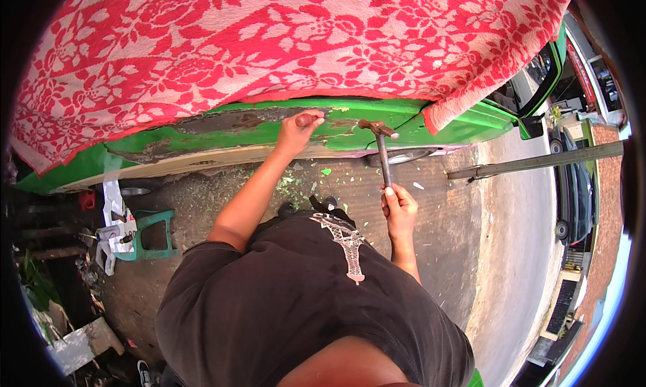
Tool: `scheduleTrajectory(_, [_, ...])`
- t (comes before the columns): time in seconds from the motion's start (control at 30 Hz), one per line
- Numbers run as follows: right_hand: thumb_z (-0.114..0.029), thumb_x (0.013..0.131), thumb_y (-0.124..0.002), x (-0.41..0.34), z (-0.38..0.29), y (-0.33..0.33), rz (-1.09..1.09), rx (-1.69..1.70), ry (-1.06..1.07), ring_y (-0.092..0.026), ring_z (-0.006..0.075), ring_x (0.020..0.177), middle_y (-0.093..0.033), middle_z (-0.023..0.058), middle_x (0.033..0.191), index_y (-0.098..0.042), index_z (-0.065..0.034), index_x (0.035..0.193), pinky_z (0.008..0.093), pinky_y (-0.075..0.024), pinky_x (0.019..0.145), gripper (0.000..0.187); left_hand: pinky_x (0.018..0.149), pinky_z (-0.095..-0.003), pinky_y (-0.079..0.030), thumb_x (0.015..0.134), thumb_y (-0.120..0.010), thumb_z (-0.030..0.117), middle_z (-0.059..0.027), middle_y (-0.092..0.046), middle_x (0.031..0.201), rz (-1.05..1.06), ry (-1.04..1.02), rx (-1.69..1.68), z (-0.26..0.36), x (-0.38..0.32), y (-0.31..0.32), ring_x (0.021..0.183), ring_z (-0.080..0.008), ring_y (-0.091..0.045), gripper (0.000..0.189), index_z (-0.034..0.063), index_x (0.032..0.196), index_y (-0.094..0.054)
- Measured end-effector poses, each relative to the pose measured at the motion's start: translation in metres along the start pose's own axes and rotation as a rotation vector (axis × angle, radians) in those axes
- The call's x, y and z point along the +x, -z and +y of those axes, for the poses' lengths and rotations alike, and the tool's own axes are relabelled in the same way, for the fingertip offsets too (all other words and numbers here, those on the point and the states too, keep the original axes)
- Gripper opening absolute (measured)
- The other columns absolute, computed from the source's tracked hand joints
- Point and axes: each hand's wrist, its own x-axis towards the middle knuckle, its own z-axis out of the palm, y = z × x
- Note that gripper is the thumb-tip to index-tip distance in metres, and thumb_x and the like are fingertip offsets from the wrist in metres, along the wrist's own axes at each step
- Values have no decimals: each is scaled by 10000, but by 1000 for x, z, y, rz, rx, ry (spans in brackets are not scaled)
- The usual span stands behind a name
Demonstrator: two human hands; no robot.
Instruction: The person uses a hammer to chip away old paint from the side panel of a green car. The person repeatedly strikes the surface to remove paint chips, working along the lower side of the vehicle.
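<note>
Close against the side of a green vehicle (373, 109), my left hand (293, 137) is closed around the rounded, reddish-brown handle (304, 119) of a tool. The working end of that tool is hidden, so its kind is unclear. My right hand (399, 205) grips a hammer (383, 155) by its dark shaft, low down. The rusty hammer head is up in front of the green panel, to the right of my left hand; whether it touches cannot be told. Around my left hand the panel has grey-brown patches (217, 123) of lost paint and chipped edges.
A red and pale floral blanket (303, 44) drapes over the vehicle. Green paint chips (290, 188) litter the ground near my feet. To the left stands a teal plastic stool (156, 254) beside a power tool (108, 233). A post (535, 165) and a parked car (575, 185) are at right.
</note>
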Motion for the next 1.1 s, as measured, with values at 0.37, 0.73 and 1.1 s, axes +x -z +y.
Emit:
scheduleTrajectory(0.37, [-159,951,-656,-2,2,-1,-7,-2,-12,-457,28,551,-562,-37,669,-701,1,1055,192,-343,490,195,781,-332,-536,879,-731,178,-107,-735,949,-34,-53,170,22,6,-4,869,-219,-714,173,57,1001,-711])
scheduleTrajectory(0.73, [-111,964,-625,9,-39,-20,-29,-172,403,-431,31,601,-544,-44,727,-655,38,1134,193,-338,529,228,757,-347,-531,885,-723,222,-128,-728,894,-156,-58,283,43,21,-12,849,-226,-721,208,46,994,-702])
scheduleTrajectory(1.1, [-144,947,-663,12,-33,-33,17,-499,471,-500,87,636,-596,64,693,-668,27,1122,253,-436,596,245,769,-351,-524,893,-685,136,-133,-726,904,-205,21,351,25,24,-16,833,-217,-706,162,59,1034,-708])
